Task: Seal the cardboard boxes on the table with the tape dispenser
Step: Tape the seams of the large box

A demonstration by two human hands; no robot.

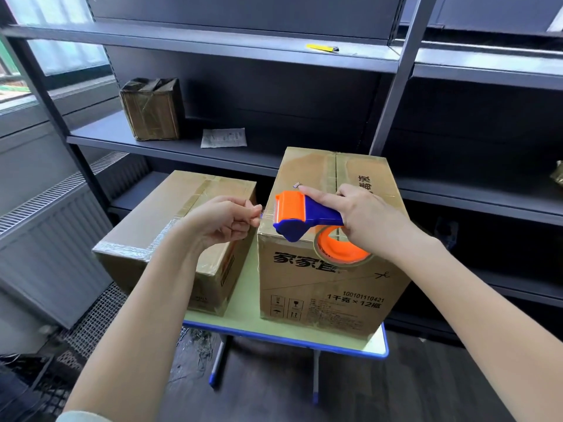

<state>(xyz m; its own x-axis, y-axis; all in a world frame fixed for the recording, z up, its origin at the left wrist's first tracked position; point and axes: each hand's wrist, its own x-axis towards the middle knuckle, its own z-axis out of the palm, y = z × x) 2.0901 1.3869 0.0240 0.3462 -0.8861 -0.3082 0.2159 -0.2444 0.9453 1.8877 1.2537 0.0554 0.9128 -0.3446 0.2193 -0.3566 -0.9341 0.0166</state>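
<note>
Two boxes share the table (243, 312) (tall box (332, 287) right, low box (170, 226) left).

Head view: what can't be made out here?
All in the head view:
- Hidden: top of the tape roll, behind the right hand gripping the tape dispenser.
- Faint: clear tape strip pinched by the left hand.
- Too small: fine print on the tall box; text on the paper sheet on the shelf.
- Cut off: shiny object at the right edge.

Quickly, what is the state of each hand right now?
Left hand: pinches the free end of the clear tape strip.
Right hand: holds the blue and orange plastic tape dispenser, index finger straight along it.
</note>
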